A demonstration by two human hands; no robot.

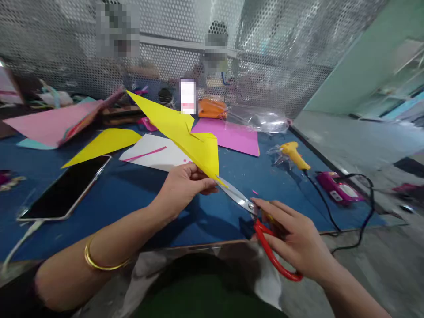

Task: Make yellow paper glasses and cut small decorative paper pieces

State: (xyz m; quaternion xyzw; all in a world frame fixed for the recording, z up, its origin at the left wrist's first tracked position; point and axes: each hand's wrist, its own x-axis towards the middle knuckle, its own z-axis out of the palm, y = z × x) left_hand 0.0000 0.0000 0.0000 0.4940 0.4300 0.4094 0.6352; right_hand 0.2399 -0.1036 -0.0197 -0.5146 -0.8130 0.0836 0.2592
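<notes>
The left hand (185, 183) pinches the lower corner of a folded yellow paper (180, 128), thumb on top and fingers closed underneath, holding it up over the blue table (132, 190). The paper is a long pointed shape; its long axis runs from that pinched corner up and away to the left, with the sharp tip aimed at the far left of the table. The right hand (291, 240) is closed through the red handles of one pair of scissors (261, 221). The blades point up and left toward the paper, their tips meeting its lower edge just beside the left thumb. They seem nearly shut, though the paper hides the tips.

Lying flat on the table are one more yellow piece (106, 143), one white sheet (155, 152) carrying a thin pink strip, and one magenta sheet (232, 134). One phone (66, 187) lies at the left, screen dark. To the right sit one yellow glue gun (294, 154) and one pink device (336, 187) with a black cord.
</notes>
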